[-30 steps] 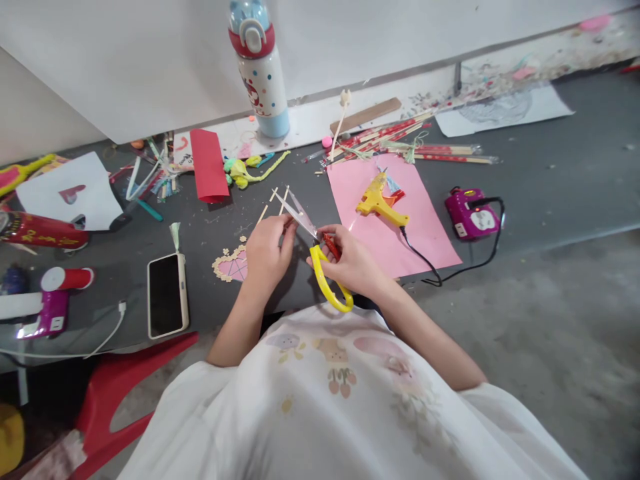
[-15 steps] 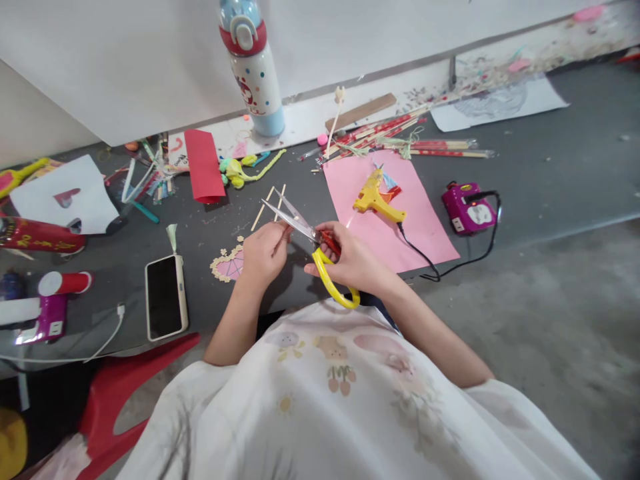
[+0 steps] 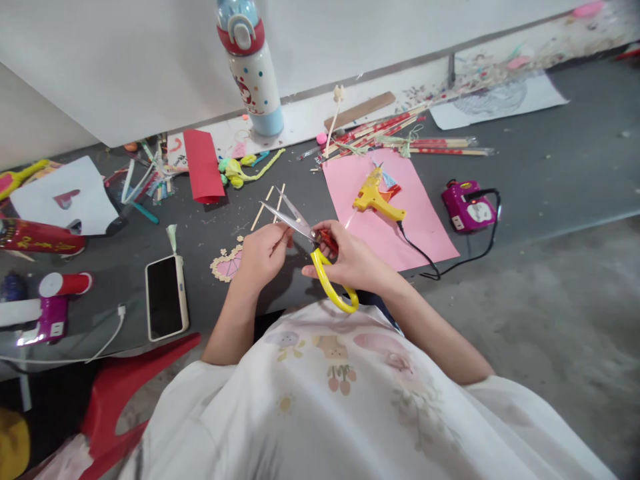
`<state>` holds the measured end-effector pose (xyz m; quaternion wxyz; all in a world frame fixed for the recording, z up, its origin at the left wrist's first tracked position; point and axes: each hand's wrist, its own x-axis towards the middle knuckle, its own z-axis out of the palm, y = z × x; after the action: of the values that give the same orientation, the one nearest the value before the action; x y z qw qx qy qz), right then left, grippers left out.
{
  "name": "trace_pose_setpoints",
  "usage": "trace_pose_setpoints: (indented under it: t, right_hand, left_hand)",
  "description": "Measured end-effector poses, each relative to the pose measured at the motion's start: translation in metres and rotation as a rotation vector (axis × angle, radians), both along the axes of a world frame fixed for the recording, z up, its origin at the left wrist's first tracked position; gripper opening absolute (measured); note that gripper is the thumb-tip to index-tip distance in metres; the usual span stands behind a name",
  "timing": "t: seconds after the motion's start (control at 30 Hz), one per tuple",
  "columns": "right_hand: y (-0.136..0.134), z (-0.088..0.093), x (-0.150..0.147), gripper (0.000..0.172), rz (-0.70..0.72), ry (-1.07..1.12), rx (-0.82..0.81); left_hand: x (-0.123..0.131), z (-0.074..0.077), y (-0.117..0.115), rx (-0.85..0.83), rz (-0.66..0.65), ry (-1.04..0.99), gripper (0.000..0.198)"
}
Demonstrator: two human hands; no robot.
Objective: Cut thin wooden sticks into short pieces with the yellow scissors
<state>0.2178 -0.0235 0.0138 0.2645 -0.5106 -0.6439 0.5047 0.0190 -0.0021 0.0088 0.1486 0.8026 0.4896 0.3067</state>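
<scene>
Yellow-handled scissors with silvery metal blades (image 3: 323, 272) sit in the grasp of the bare right hand (image 3: 350, 257), blades parted, over the dark grey table (image 3: 540, 160). Close beside the blades, the left hand (image 3: 265, 252) has its fingers curled; whether they pinch anything, I cannot tell. A pink, beige-edged flat piece (image 3: 230, 267) lies just beside it. Rightward, a yellow plastic glue gun (image 3: 373, 197) rests on rectangular pink paper (image 3: 420, 233).

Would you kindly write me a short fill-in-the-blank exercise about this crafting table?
The right hand holds a pair of ____.
The yellow glue gun lies on ____ paper.
The phone lies with its screen facing ____.
The band around the bottle, below its blue top, is ____.
Missing words: scissors; pink; up; red.
</scene>
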Motion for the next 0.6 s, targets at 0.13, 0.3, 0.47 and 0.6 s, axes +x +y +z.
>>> trace_pose_setpoints:
  t: [0.13,0.3,0.47,0.6]
  right_hand:
    - [0.000,-0.003,-0.001,0.054,-0.016,0.004,-0.001]
    - [0.001,-0.003,-0.001,0.050,-0.016,-0.050,-0.012]
    - [0.001,-0.001,-0.004,0.049,-0.061,-0.056,-0.077]
    - [0.004,-0.010,-0.009,0.052,-0.138,0.049,-0.146]
  left_hand:
    - [-0.001,0.000,0.002,-0.050,0.009,0.028,0.035]
    - [-0.002,0.001,0.005,-0.090,-0.013,0.041,0.036]
    - [0.000,0.001,0.006,-0.095,-0.025,0.093,0.034]
    - [0.009,0.002,-0.003,0.141,0.193,0.040,0.020]
